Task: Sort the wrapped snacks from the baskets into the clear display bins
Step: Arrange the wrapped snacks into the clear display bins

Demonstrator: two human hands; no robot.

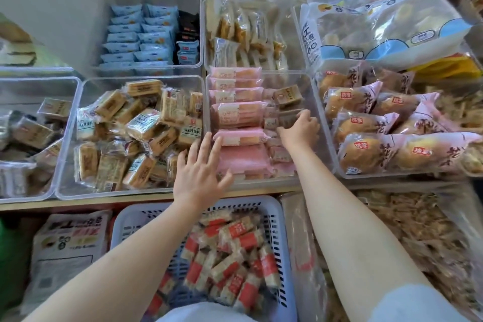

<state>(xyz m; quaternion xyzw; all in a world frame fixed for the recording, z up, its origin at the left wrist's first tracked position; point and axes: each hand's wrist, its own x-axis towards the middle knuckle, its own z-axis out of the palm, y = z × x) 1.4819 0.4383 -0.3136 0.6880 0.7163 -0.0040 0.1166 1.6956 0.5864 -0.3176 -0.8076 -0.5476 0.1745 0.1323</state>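
Note:
A clear display bin (317, 112) in the middle holds a row of pink wrapped cakes (236, 115) on its left and small brown wrapped snacks (287, 97) on its right. My right hand (300, 128) reaches into this bin, fingers curled on a brown snack packet (287, 119). My left hand (201, 170) hovers with fingers spread over the bin's near left corner, above the pink cakes, holding nothing. Below, a pale blue basket (277, 219) is full of red-and-tan wrapped snacks (235, 251).
Left of it stands a clear bin of tan biscuit packs (136, 133). A bin of large bread packs (379, 123) sits to the right. Behind are bins with blue packets (138, 34) and clear-wrapped cakes (243, 31). A printed bag (70, 240) lies beside the basket.

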